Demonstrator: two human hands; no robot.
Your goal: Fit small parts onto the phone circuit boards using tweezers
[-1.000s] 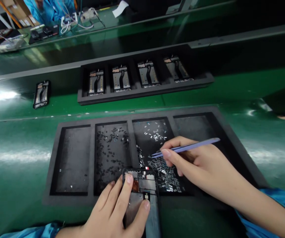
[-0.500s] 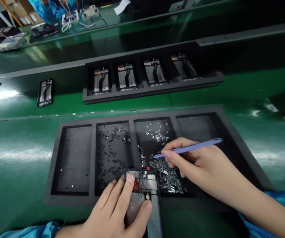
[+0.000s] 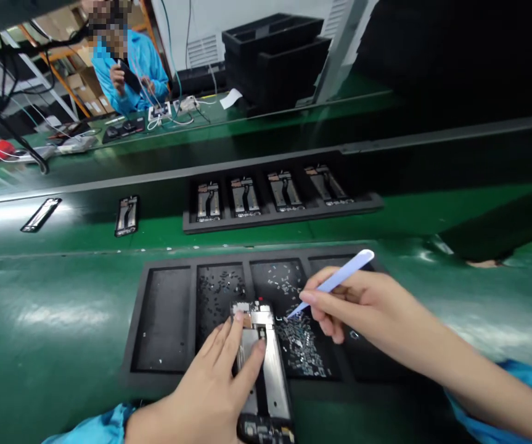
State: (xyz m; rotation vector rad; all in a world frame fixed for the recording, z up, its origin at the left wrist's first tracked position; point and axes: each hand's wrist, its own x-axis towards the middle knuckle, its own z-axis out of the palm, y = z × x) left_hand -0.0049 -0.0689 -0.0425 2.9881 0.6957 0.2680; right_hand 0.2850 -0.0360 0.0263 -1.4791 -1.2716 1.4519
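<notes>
My left hand (image 3: pixel 214 385) grips an opened phone frame (image 3: pixel 266 376) lying over the near edge of a black foam tray (image 3: pixel 155 376), with forefinger and thumb pressed on its upper part. My right hand (image 3: pixel 362 305) pinches a lilac plastic stylus (image 3: pixel 335 280) like a pen. Its tip points down at a heap of small silvery parts (image 3: pixel 300 342) in the tray's third compartment, just right of the phone's top. Small dark parts (image 3: pixel 219 283) lie scattered in the second compartment. The leftmost compartment holds a few specks.
Beyond, a second foam tray (image 3: pixel 284 216) holds several phone frames on the green belt (image 3: pixel 39 308). Two loose phone frames (image 3: pixel 127 216) lie to its left. A person in a blue coat (image 3: pixel 129 68) works at the far bench beside cables and stacked black trays (image 3: pixel 275 52).
The view has tilted up and pulled back, so the far bench and person now show. The phone shows at fuller length under my left hand. The stylus has tilted steeper, its tip close to the phone's top.
</notes>
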